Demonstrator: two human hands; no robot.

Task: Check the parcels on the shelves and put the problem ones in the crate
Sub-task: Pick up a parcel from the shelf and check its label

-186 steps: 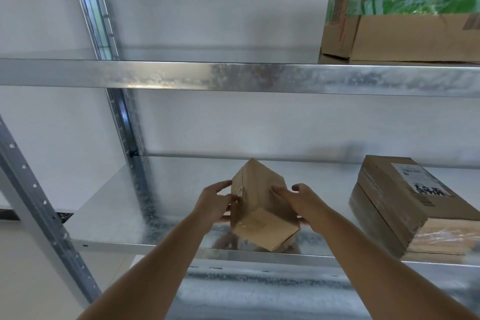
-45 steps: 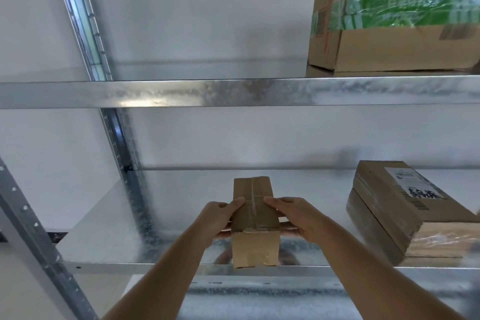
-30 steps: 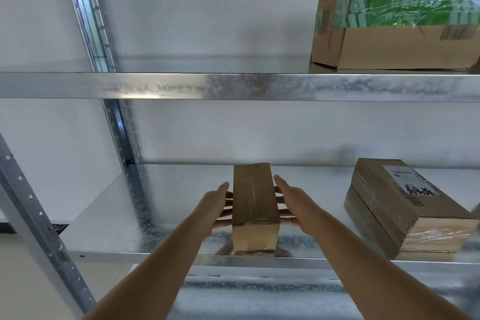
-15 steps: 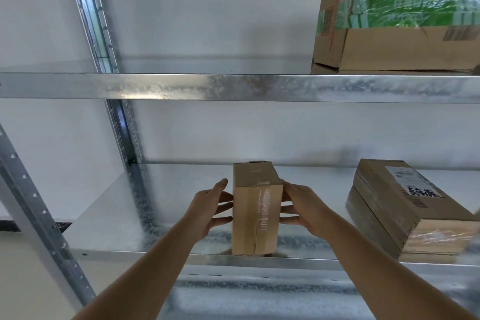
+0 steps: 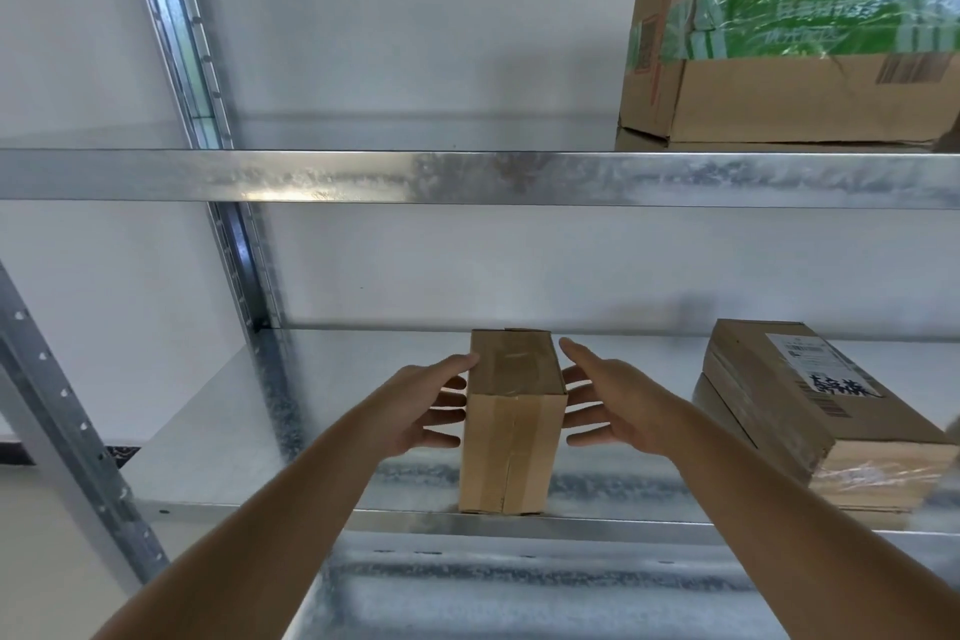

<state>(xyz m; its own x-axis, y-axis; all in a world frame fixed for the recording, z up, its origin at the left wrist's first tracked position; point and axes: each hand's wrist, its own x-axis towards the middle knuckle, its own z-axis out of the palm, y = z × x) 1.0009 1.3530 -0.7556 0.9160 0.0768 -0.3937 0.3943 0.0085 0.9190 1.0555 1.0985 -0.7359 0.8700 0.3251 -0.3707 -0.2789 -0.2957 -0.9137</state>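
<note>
A small brown cardboard parcel (image 5: 511, 452), sealed with clear tape, stands upright near the front edge of the middle metal shelf (image 5: 332, 478). My left hand (image 5: 415, 411) is at its left side and my right hand (image 5: 623, 405) at its right side. Both hands are flat with the fingers spread. The fingertips are at the box's walls or just off them, and neither hand grips it. No crate is in view.
A flat parcel with a white label (image 5: 779, 411) lies at the right of the same shelf. A big carton with green tape (image 5: 779, 83) sits on the upper shelf (image 5: 363, 177). Steel posts rise at the rear left (image 5: 244, 250) and front left (image 5: 62, 431). A lower shelf (image 5: 519, 587) lies beneath.
I turned the small parcel over in both hands, then stood it upright on the shelf. My fingers have since spread and eased off its sides.
</note>
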